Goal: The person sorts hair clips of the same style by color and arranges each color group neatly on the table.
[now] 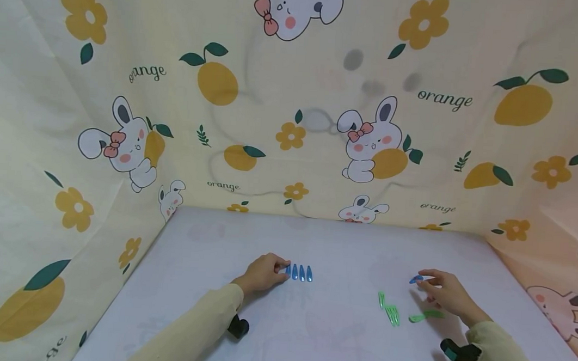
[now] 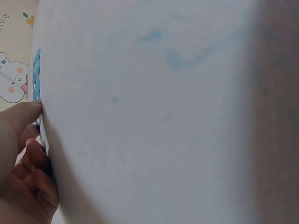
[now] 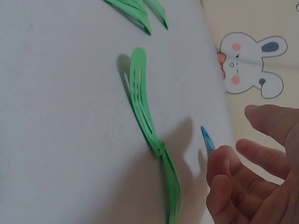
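Several blue snap hair clips (image 1: 302, 273) lie side by side in a row on the white table. At the row's left end my left hand (image 1: 264, 273) pinches the leftmost blue hair clip (image 1: 288, 270) between thumb and fingers. In the left wrist view the row (image 2: 36, 70) appears edge-on beyond the thumb. Off to the right, my right hand (image 1: 442, 291) holds another blue hair clip (image 1: 415, 279) at its fingertips, above the table. Only the tip of that clip (image 3: 207, 138) shows past the fingers in the right wrist view.
Green snap hair clips (image 1: 392, 315) lie loose near the right hand. Below that hand, green clips (image 3: 140, 95) meet end to end. A patterned cloth (image 1: 251, 146) hangs behind the white table (image 1: 339, 336) and along its sides.
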{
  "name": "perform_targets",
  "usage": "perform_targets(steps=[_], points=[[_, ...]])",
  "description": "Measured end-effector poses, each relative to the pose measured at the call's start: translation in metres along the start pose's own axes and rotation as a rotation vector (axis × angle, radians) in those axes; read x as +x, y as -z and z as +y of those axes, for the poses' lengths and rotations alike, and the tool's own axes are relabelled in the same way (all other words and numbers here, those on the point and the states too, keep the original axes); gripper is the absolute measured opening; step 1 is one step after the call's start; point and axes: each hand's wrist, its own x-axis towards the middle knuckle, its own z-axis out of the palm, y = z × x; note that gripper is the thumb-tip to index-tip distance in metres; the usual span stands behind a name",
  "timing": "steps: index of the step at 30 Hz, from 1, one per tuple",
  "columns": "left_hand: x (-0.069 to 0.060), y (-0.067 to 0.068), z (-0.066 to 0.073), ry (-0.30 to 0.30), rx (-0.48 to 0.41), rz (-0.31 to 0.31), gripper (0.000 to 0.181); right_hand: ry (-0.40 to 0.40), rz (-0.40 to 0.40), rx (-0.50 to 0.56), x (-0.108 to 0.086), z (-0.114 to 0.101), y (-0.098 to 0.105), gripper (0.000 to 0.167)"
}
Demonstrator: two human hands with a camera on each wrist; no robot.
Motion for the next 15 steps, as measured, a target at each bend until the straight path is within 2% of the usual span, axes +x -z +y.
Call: perform_targets(steps=[8, 15], points=[[0.001, -0.001, 0.0, 0.004, 0.008, 0.002, 0.044, -0.074, 0.0, 0.037, 0.004, 0.008, -0.002, 0.062], [0.001, -0.001, 0.0, 0.01, 0.004, 0.0, 0.044, -0.1, 0.051, 0.029, 0.013, 0.009, -0.009, 0.065]])
